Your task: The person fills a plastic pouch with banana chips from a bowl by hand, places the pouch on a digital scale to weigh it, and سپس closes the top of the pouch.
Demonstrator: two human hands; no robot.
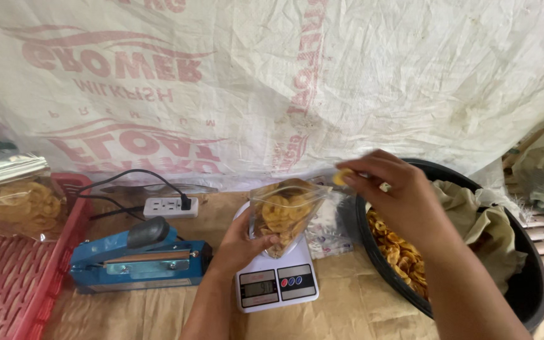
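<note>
My left hand (242, 242) grips a clear plastic bag of yellow chips (283, 214), holding it upright on a small white kitchen scale (276, 284). My right hand (393, 189) hovers just right of the bag's open top, pinching a yellow chip (342, 177) between its fingertips. Below that hand a large black basin (524, 277) holds a heap of the same chips (401, 252) on brown paper.
A blue heat sealer (135, 258) lies left of the scale, with a white power strip (170, 206) and black cable behind it. A red plastic crate (20, 277) at far left carries a filled chip bag (14, 204). White woven sacking hangs behind.
</note>
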